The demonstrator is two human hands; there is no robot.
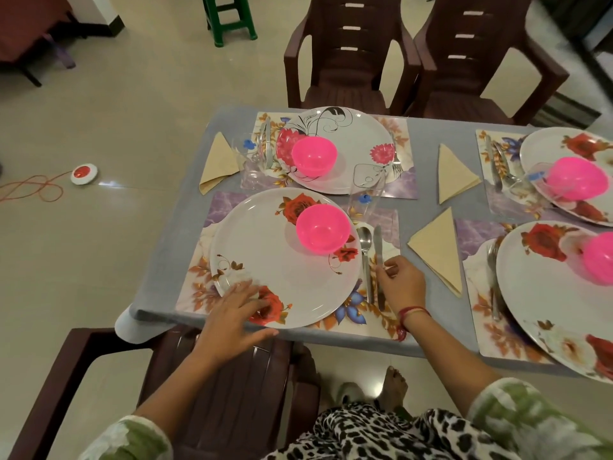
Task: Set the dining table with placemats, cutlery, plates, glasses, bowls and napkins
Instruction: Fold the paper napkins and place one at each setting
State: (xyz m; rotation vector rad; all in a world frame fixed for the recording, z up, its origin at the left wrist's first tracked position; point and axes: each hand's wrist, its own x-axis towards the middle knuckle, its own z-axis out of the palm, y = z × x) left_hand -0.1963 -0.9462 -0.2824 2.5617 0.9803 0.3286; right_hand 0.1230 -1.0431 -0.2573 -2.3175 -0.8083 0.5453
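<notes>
We are at the cutlery of the near-left setting. Our left hand rests on the plate rim, fingers straight and apart. Our right hand has its fingers clamped on the knife, which lies beside the spoon on the placemat. Next, we judge, comes squaring the knife to the spoon, then letting go

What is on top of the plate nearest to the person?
A pink bowl stands on the plate, far right, and looks empty. The left hand rests its fingers on the near rim, covering part of the rose print. The surface under the bowl is hidden.
</notes>
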